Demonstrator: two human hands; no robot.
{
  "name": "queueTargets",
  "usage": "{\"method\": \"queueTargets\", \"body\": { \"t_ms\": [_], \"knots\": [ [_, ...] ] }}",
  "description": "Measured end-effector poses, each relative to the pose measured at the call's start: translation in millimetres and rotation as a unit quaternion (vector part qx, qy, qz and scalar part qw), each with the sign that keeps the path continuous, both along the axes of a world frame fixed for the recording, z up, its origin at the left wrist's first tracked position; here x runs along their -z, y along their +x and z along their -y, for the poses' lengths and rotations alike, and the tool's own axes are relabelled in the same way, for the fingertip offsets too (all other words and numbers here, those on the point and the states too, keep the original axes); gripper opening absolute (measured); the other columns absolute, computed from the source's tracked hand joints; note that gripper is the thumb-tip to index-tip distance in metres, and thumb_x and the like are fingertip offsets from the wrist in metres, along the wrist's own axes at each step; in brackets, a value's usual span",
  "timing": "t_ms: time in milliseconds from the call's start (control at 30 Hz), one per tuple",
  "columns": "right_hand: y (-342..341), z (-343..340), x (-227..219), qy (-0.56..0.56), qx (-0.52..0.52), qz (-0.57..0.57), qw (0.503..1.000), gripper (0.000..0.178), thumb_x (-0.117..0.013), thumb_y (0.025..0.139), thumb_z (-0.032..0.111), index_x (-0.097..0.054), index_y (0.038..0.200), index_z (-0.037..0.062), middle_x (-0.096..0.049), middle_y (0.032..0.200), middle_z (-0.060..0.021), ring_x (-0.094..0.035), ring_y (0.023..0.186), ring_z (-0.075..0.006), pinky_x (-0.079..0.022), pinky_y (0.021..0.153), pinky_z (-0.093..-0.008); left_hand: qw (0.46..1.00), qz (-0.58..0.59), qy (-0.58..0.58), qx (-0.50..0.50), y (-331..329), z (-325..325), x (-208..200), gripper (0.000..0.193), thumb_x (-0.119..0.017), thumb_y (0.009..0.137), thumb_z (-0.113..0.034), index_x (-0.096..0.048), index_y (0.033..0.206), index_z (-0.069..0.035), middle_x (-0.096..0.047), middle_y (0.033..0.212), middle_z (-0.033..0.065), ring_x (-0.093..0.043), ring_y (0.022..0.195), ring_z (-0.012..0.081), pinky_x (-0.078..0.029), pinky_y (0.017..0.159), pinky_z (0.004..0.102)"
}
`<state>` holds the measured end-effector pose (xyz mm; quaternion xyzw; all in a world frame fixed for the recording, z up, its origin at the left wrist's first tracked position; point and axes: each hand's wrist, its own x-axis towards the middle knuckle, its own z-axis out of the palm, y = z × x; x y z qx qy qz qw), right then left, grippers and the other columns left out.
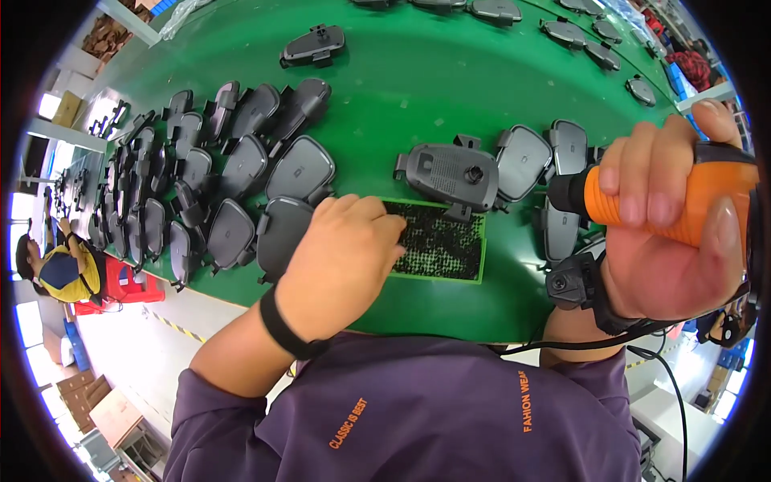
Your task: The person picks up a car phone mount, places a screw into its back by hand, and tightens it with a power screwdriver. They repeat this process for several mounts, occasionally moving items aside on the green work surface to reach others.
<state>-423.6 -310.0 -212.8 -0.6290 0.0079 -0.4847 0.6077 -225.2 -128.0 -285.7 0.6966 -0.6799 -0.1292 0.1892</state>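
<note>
My left hand (345, 255) is over the left end of a green tray (483, 259). Its fingers are curled together above many small black pieces (438, 241), which look like screws; anything between the fingertips is hidden. Raised at the right, my right hand (662, 201) is wrapped round an orange power screwdriver (634, 193) with a black nose pointing left. Just behind the tray lies a black phone holder (450, 173), its back with a round knob facing up and one clip overlapping the tray's edge.
Rows of black phone holders (245, 165) cover the left of the green table (385, 72). More holders (524, 161) lie right of the tray, partly under my right arm. A single holder (315, 46) lies farther back. A person (60, 269) works at the far left. A black cable (574, 345) hangs by my right wrist.
</note>
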Motion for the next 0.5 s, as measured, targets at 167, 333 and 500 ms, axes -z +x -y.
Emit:
{"method": "queueTargets", "body": {
  "t_ms": [167,333,500],
  "knots": [
    [4,-6,6,0.010,-0.019,-0.005,1.000,0.055,-0.054,0.094,0.028,-0.045,0.136,-0.0063,-0.054,0.078,-0.0029,-0.053,0.070,-0.0156,-0.047,0.073,-0.0355,0.995,0.010,-0.100,-0.003,-15,8,32,0.013,-0.069,0.082,-0.011,-0.068,0.094,-0.007,-0.057,0.087,0.0068,-0.056,0.085,0.0276,-0.043,0.079,0.0404],
    [17,-18,0,-0.002,-0.035,-0.025,0.999,0.054,-0.054,0.094,0.029,-0.045,0.134,-0.0056,-0.054,0.077,-0.0029,-0.053,0.069,-0.0157,-0.047,0.073,-0.0354,0.993,-0.035,-0.104,0.033,-14,12,43,0.007,-0.071,0.081,-0.010,-0.066,0.086,-0.007,-0.056,0.084,0.0064,-0.057,0.084,0.0265,-0.043,0.079,0.0398],
    [40,-28,-1,-0.016,-0.059,-0.035,0.998,0.053,-0.054,0.094,0.030,-0.046,0.133,-0.0049,-0.054,0.077,-0.0030,-0.053,0.069,-0.0158,-0.047,0.072,-0.0352,0.972,-0.205,-0.111,-0.017,-6,13,32,0.009,-0.072,0.081,-0.009,-0.064,0.081,-0.005,-0.058,0.078,0.0083,-0.059,0.080,0.0281,-0.046,0.075,0.0398]
  ]
}}
